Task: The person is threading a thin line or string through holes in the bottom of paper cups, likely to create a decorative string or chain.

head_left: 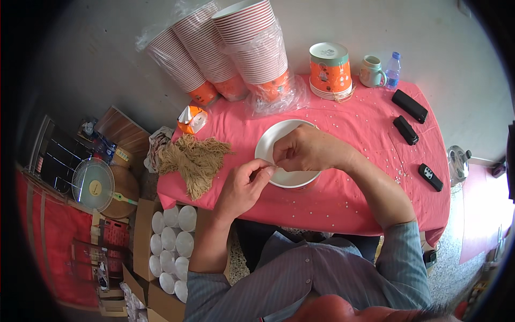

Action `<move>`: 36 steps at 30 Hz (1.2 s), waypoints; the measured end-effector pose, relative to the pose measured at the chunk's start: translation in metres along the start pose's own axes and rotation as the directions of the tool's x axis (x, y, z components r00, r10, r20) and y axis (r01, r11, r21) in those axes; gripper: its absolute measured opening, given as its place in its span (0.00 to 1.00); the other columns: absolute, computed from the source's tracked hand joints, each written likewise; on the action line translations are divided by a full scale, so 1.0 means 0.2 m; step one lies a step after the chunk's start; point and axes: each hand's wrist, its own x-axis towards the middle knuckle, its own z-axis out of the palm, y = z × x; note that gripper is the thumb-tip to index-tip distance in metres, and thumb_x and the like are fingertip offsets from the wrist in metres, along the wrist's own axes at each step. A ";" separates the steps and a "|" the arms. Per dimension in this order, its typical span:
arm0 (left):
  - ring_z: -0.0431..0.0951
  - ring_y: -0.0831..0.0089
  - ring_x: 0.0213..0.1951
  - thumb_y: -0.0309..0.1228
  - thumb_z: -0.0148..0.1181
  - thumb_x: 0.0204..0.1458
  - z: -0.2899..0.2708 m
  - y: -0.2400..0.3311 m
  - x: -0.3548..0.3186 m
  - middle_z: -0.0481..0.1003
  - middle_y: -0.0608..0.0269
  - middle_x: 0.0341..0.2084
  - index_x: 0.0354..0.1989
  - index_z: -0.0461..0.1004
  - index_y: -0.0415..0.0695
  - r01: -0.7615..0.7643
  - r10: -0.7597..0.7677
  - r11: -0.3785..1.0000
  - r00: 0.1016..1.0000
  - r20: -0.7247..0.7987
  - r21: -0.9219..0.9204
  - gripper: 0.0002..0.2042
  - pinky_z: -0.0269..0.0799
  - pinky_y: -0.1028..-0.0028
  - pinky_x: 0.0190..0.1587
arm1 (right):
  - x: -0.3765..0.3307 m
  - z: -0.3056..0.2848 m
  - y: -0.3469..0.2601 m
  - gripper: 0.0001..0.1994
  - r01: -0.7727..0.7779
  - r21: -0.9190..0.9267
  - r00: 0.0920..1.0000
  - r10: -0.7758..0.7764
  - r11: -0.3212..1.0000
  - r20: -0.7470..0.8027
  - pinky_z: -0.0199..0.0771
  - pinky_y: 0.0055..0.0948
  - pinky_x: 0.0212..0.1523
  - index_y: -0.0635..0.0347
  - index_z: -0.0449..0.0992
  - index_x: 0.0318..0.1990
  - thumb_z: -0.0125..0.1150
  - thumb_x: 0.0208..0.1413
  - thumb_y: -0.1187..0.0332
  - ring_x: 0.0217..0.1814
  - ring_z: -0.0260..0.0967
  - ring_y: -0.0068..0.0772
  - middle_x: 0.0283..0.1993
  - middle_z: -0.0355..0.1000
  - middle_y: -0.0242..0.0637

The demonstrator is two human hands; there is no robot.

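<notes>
A round paper bucket with a white inside stands upright at the front of the table, its mouth facing up. Over its near left rim my left hand is closed, thumb and forefinger pinched together. Above the bucket's mouth is my right hand, also closed, its fingers curled in close to the left fingertips. Whatever they pinch is too small or hidden to name. Left of the bucket lies a loose bundle of tan strings.
Tall nested stacks of paper buckets in plastic lean at the back. An upturned orange bucket, mug, bottle and black remote sit rightward. White bits dot the red tablecloth. A carton holds white cups.
</notes>
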 end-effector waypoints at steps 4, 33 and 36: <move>0.74 0.83 0.35 0.29 0.60 0.72 0.00 -0.04 0.00 0.78 0.71 0.30 0.47 0.82 0.34 0.009 -0.009 0.999 1.000 0.016 -0.035 0.09 0.70 0.76 0.39 | 0.01 -0.01 -0.01 0.04 -0.022 -0.019 0.999 0.022 1.000 0.026 0.81 0.32 0.39 0.61 0.88 0.38 0.73 0.54 0.75 0.34 0.82 0.31 0.31 0.84 0.38; 0.75 0.76 0.31 0.31 0.59 0.72 0.07 -0.29 -0.09 0.78 0.68 0.35 0.52 0.81 0.38 -0.029 -0.087 0.540 0.992 -0.090 -0.841 0.10 0.76 0.68 0.40 | 0.00 -0.09 0.03 0.06 -0.146 -0.112 0.989 0.143 0.983 -0.038 0.80 0.36 0.39 0.60 0.85 0.38 0.69 0.53 0.72 0.33 0.79 0.33 0.32 0.81 0.37; 0.80 0.75 0.36 0.32 0.60 0.72 0.02 -0.31 -0.09 0.80 0.64 0.41 0.52 0.82 0.37 -0.033 -0.123 0.692 0.979 -0.163 -0.721 0.11 0.76 0.73 0.41 | -0.03 -0.15 0.03 0.08 -0.102 -0.149 0.994 0.095 0.983 -0.057 0.82 0.37 0.42 0.60 0.86 0.43 0.68 0.55 0.74 0.36 0.82 0.35 0.35 0.83 0.39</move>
